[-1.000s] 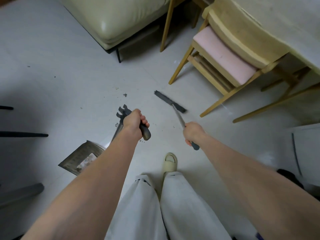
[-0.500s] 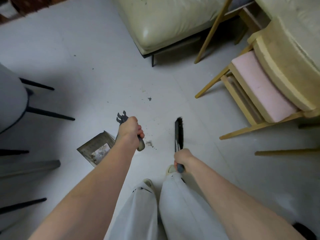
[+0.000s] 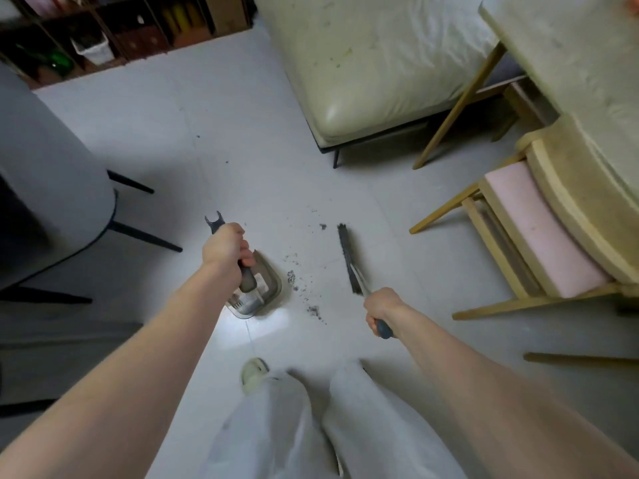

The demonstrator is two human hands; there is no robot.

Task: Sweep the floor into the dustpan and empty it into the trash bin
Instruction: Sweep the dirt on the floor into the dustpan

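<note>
Since the earlier frame, the dustpan (image 3: pixel 257 288) is being swung right beside the dirt (image 3: pixel 301 285). Its handle is being gripped by the left hand (image 3: pixel 224 248), while the broom (image 3: pixel 349 259) is being gripped by the right hand (image 3: pixel 382 309), bristles right of the dirt, seemingly for sweeping leftward.

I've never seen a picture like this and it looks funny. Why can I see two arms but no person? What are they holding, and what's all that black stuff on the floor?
The camera sits on the person's head and looks down, so you see what they see: their own arms, legs and a slipper. The left hand grips the handle of a dustpan, which rests on the white floor. The right hand grips the handle of a broom, whose dark bristles touch the floor. The black stuff is dirt crumbs, lying between the broom and the dustpan, not yet swept in. Around them stand a cream sofa, a wooden chair with a pink cushion and a grey chair.
</note>
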